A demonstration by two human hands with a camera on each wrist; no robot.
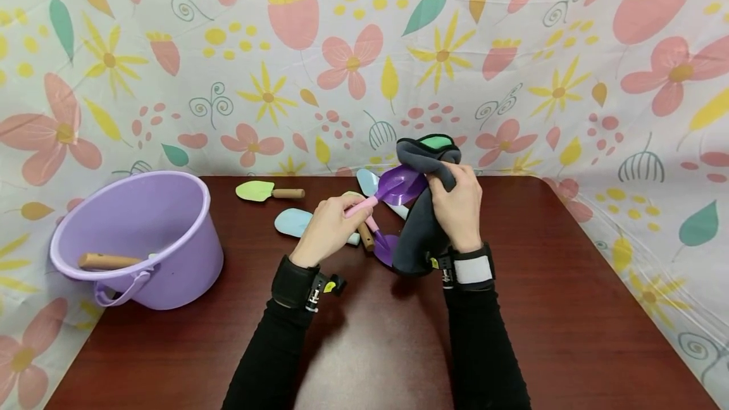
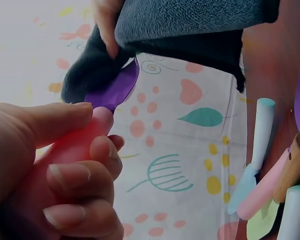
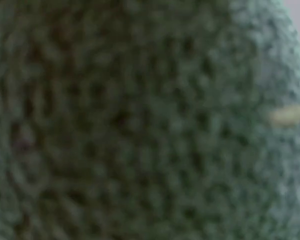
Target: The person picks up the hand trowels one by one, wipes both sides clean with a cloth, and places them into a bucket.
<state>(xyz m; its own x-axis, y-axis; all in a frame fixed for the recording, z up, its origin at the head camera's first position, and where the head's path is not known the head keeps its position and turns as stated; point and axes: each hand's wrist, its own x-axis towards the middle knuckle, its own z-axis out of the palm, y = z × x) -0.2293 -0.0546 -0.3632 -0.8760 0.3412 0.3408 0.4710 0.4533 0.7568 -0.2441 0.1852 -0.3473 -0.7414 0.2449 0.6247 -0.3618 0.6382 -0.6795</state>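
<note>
My left hand (image 1: 327, 226) grips the pink handle of a small trowel (image 1: 401, 183), its purple blade tilted up to the right. A dark grey cloth (image 1: 420, 233) with a green patch hangs from my right hand (image 1: 460, 207), bunched in the fingers right at the blade. Seen from the left wrist, the thumb lies along the pink handle (image 2: 75, 150) and the cloth (image 2: 190, 22) overlaps the blade's tip. Blurred cloth fabric (image 3: 140, 125) fills the right wrist view. Beneath the hands lies a second purple trowel (image 1: 387, 248), partly covered by the cloth.
A lilac bucket (image 1: 213, 264) stands at the left, a wooden handle (image 1: 108, 261) showing inside. On the brown table (image 1: 569, 309) are a lime-green trowel (image 1: 255, 191), a light blue trowel (image 1: 293, 223) and another light blue one (image 1: 367, 181) farther back. A flowered sheet (image 1: 353, 112) hangs behind.
</note>
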